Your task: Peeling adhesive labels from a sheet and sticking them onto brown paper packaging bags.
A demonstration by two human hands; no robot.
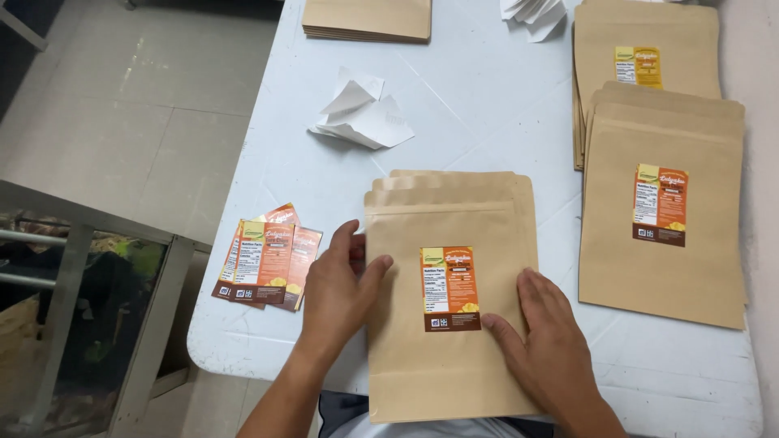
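Observation:
A stack of brown kraft paper pouches (pixel 442 243) lies on the white table (pixel 479 105) right in front of me. The top pouch carries an orange and brown label (pixel 449 288) at its middle. My left hand (pixel 342 288) rests at the pouch's left edge, thumb on the paper, holding nothing. On the pouch's lower right part my right hand (pixel 542 341) lies flat, its thumb next to the label's lower right corner. A small fan of loose orange labels (pixel 268 261) lies on the table left of my left hand.
Labelled pouches (pixel 661 268) are stacked at the right, another pile (pixel 645 49) behind them. Plain pouches (pixel 369 18) lie at the far edge. Crumpled white backing papers (pixel 361 113) sit mid-table, more (pixel 535 12) at the top. A metal frame (pixel 77 243) stands left of the table.

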